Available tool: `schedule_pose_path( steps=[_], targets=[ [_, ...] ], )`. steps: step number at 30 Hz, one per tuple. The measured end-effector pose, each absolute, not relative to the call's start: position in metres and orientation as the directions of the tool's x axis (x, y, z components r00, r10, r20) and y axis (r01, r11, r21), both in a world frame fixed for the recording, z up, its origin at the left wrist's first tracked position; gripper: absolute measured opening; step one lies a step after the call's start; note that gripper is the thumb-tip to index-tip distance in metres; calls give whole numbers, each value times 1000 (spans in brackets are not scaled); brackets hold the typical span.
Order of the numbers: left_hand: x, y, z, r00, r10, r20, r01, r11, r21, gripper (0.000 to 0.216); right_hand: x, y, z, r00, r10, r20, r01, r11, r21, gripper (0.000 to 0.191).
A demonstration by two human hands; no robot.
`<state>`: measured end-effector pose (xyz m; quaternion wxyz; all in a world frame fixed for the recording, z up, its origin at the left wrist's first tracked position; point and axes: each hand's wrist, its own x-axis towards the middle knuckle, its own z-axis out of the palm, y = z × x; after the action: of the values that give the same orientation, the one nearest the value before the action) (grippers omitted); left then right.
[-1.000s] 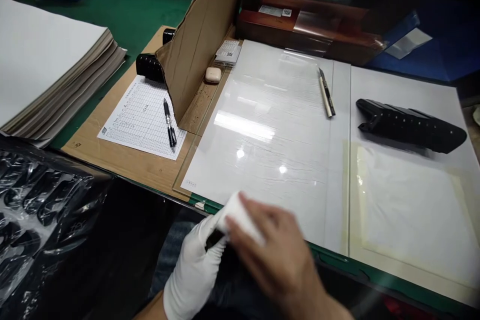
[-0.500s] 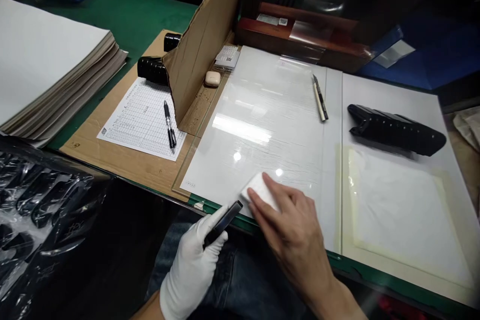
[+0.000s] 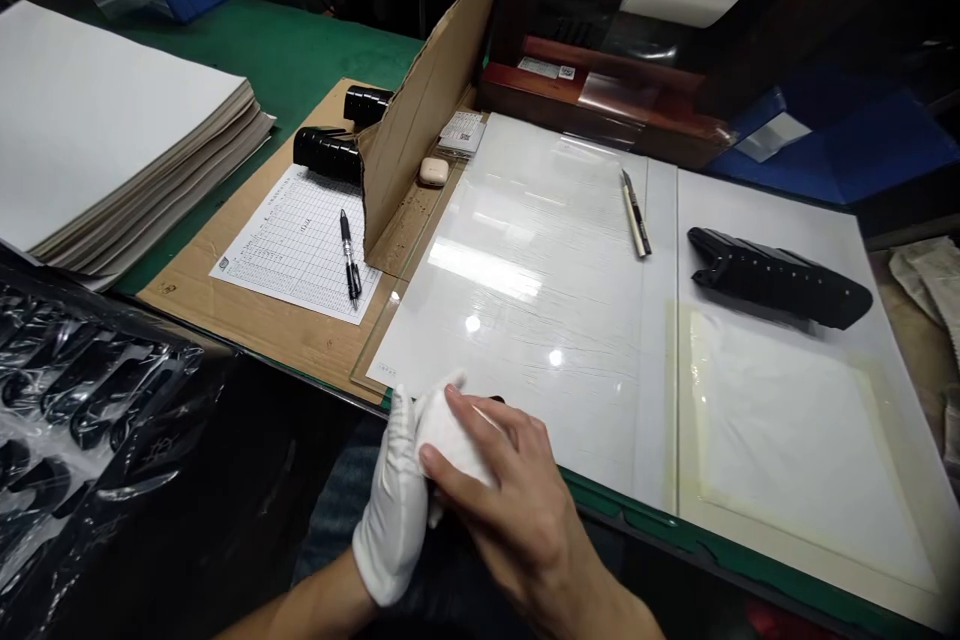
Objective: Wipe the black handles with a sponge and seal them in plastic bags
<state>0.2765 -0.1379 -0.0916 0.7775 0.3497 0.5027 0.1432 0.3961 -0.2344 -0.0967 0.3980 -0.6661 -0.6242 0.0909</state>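
My bare right hand (image 3: 517, 480) grasps a white pad (image 3: 454, 440) against my gloved left hand (image 3: 396, 505), whose grip I cannot tell. A dark tip (image 3: 497, 399) shows just beyond the right fingers. The wiping seems unfinished; whether the black stacked pieces (image 3: 780, 278) are done, I cannot tell.

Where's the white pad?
Head view, lower centre: the white pad is between the bare right hand and the gloved left hand, near the table's front edge.
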Motion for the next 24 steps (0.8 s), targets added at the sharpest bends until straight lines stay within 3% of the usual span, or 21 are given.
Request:
schedule_pose_path(
  steps=[4, 7, 11, 15, 18, 22, 24],
  targets=[
    [274, -141, -94, 429, 612, -665, 152, 676, 721, 75, 396, -238, -96, 339, 863, 375, 793, -48, -607, 47],
    [275, -143, -95, 399, 630, -666, 159, 668, 727, 80, 384, -237, -95, 309, 863, 399, 812, -21, -583, 48],
    [279, -145, -93, 419, 614, -669, 218, 647, 731, 78, 371, -237, -95, 517, 783, 346, 788, -276, -551, 46],
    [281, -148, -90, 433, 664, -609, 215, 581, 785, 77, 365, -241, -96, 515, 785, 346, 795, -285, -536, 48],
    [281, -151, -89, 426, 646, -633, 267, 579, 770, 78, 362, -243, -96, 591, 733, 337, 770, -387, -508, 45],
    [280, -152, -91, 442, 656, -612, 287, 543, 789, 74, 363, -244, -100, 555, 754, 351, 792, -350, -500, 45],
    [279, -150, -91, 475, 622, -623, 314, 541, 780, 74, 371, -251, -104, 592, 723, 356, 783, -412, -466, 41]
  ],
)
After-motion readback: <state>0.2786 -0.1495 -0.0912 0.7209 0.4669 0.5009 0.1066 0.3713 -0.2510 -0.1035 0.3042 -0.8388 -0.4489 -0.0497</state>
